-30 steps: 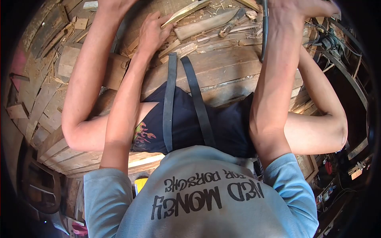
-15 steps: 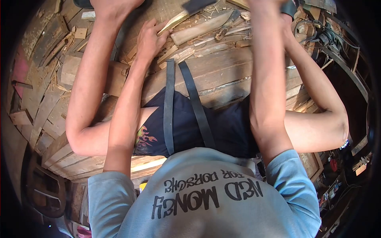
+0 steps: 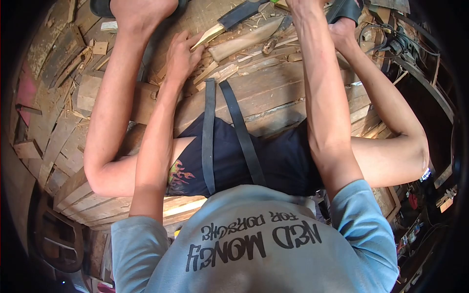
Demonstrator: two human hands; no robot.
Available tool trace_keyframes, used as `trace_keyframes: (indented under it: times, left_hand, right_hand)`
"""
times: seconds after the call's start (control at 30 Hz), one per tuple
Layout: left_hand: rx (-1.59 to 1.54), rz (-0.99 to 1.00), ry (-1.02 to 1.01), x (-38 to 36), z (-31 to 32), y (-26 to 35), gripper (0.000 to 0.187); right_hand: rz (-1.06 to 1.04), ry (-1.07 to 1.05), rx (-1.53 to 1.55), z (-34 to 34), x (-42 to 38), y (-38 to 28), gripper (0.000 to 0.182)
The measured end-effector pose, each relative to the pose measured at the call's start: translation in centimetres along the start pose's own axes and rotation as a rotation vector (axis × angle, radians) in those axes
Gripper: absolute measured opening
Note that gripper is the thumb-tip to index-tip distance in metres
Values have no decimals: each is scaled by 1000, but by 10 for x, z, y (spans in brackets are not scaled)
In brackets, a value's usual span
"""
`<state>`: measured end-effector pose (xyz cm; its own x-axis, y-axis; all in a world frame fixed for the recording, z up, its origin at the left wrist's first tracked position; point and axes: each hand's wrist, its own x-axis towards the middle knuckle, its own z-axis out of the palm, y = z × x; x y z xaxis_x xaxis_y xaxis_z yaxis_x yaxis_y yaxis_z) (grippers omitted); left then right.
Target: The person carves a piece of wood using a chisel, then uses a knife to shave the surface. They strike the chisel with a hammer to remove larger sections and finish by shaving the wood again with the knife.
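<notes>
My left hand (image 3: 183, 57) is closed around a pale wood strip (image 3: 209, 36), its fingers curled on the near end. A knife with a broad dark blade (image 3: 243, 14) meets the strip's far end. At the top edge my right hand (image 3: 307, 4) is partly cut off by the frame, beside a bit of green that looks like the knife's handle; its fingers are mostly out of view. Just below the blade lies a curved, smooth wooden piece (image 3: 246, 40). Next to it is a tool with a worn wooden handle (image 3: 269, 46).
I sit on stacked wooden planks (image 3: 273, 93), legs spread. Wood shavings and offcuts (image 3: 220, 71) cover the floor ahead. A wood block (image 3: 89, 93) stands by my left leg; cables (image 3: 398, 44) lie at the far right. Two dark straps (image 3: 208, 132) hang over my shorts.
The dark blade has come down and toward me, onto the strip. My right forearm, blurred before, is sharp now. My left hand stays nearly in place on the strip.
</notes>
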<state>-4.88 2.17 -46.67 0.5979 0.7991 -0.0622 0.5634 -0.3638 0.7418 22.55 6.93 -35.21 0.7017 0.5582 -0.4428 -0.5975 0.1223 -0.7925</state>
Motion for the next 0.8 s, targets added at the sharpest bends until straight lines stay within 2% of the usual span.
trace_keyframes:
  times: [0.07,0.23,0.37,0.57,0.63,0.8]
  left_hand:
    - [8,-17,-10,-4,0,-2,35]
    - [29,-9,2,-4,2,-2,34]
    - [69,-25,-25,-3,-1,4,34]
    - [93,-43,-61,-6,-6,3,33]
    - [87,58,34,-5,-3,0,33]
    - [79,8,-27,-1,-6,2,32]
  right_hand:
    - [25,3,5,-7,3,-6,42]
    - [-120,-67,32,3,2,-43,41]
    - [-17,-28,-18,-5,2,3,41]
    - [-77,-67,3,-1,5,-31,40]
    - [-103,-87,30,0,7,-38,40]
    - [-8,-40,-8,-7,10,0,40]
